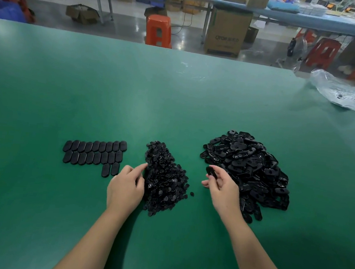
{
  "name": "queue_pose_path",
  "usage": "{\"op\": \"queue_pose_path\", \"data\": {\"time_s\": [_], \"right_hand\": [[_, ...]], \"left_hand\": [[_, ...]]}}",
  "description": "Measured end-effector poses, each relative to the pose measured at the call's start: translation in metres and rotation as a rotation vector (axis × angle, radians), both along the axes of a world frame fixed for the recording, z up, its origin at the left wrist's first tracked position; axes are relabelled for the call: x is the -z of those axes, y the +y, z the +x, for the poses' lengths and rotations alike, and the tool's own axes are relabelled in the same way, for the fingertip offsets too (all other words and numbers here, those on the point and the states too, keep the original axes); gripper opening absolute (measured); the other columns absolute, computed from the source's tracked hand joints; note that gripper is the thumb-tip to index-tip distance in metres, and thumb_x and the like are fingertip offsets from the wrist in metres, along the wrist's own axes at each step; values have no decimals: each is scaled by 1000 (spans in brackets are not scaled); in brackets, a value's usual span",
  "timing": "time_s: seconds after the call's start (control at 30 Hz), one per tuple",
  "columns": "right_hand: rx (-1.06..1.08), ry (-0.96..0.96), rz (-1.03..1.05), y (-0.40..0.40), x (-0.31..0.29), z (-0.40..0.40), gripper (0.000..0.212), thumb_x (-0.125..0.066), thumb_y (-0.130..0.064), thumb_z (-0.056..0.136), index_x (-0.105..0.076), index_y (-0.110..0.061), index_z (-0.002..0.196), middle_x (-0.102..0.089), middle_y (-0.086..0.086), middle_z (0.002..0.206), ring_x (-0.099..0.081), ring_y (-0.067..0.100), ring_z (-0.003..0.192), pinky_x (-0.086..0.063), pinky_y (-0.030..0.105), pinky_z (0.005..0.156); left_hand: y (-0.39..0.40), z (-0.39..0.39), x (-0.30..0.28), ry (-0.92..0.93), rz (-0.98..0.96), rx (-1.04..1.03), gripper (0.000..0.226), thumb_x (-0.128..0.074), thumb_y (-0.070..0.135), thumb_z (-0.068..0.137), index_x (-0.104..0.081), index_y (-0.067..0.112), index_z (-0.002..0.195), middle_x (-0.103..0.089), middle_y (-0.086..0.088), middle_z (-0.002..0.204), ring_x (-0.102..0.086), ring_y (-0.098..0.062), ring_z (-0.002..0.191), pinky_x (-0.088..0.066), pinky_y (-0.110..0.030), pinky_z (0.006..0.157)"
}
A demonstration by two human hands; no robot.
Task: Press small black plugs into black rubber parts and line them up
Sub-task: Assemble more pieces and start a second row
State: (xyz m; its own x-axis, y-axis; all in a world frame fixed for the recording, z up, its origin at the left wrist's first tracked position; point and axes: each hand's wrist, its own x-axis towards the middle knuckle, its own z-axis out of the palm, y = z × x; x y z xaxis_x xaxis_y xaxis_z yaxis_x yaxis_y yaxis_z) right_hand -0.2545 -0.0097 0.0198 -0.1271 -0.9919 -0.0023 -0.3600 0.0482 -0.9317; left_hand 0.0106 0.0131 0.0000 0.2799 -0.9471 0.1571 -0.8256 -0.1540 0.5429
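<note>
my right hand (224, 184) pinched one rubber part (210, 171). my left hand (126, 187) fingers, loosely bent, touched the plug pile (164, 181); best grab just one.

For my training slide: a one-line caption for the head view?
Right hand holds a rubber part while left hand reaches into the plug pile, beside lined-up finished parts.

By the left hand (126, 187), the plugs (163, 181) look like glossy black plastic. The rubber parts (249, 170) beyond the right hand (221, 188) shine slightly; the lined-up ones (94, 154) look matt. The green table (132, 99) is smooth, faintly sheened.
</note>
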Motion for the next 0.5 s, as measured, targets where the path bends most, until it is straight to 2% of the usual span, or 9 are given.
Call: {"op": "queue_pose_path", "data": {"time_s": [0.07, 0.23, 0.33, 0.4, 0.5], "right_hand": [[8, 13, -24, -1, -4, -6, 33, -60, -10, 100, -59, -43, 104, -75, -17, 83, -72, -2, 85, -61, 23, 77], [-12, -22, -67, -5, -13, 0, 10, -59, -17, 101, -55, -27, 101, -76, -20, 92, -74, 1, 88, -59, 28, 78], [-1, -188, -37, -5, -17, 14, 5, -53, -16, 104, -52, -21, 104, -78, -10, 96, -75, 10, 86, -60, 28, 74], [19, -321, 20, -4, -18, 23, 3, -53, -14, 104, -55, -16, 105, -77, -1, 98, -75, 16, 80, -59, 29, 65], [86, -277, 62, -3, -9, 32, 2, -60, -20, 101, -61, -19, 101, -70, 1, 90, -62, 12, 67, -49, 29, 60]], "left_hand": [[-1, -1, 0, 3, 19, -13, 37, -50, 28, 98, -62, 41, 131, -47, 12, 83, -51, -11, 70, -37, -29, 59], [-3, -1, 1, 25, 46, -38, 36, -47, 30, 99, -66, 36, 129, -50, 12, 88, -55, -12, 75, -42, -31, 63], [-2, 0, 0, 65, 29, -58, 34, -48, 26, 99, -69, 32, 125, -52, 11, 88, -55, -10, 76, -40, -30, 62], [-1, 0, -1, 86, 13, -73, 31, -49, 23, 99, -71, 29, 121, -54, 12, 90, -55, -9, 76, -41, -29, 62], [-1, 1, -3, 111, -16, -90, 25, -56, 21, 97, -75, 24, 114, -58, 11, 91, -56, -9, 75, -42, -29, 63]]}}
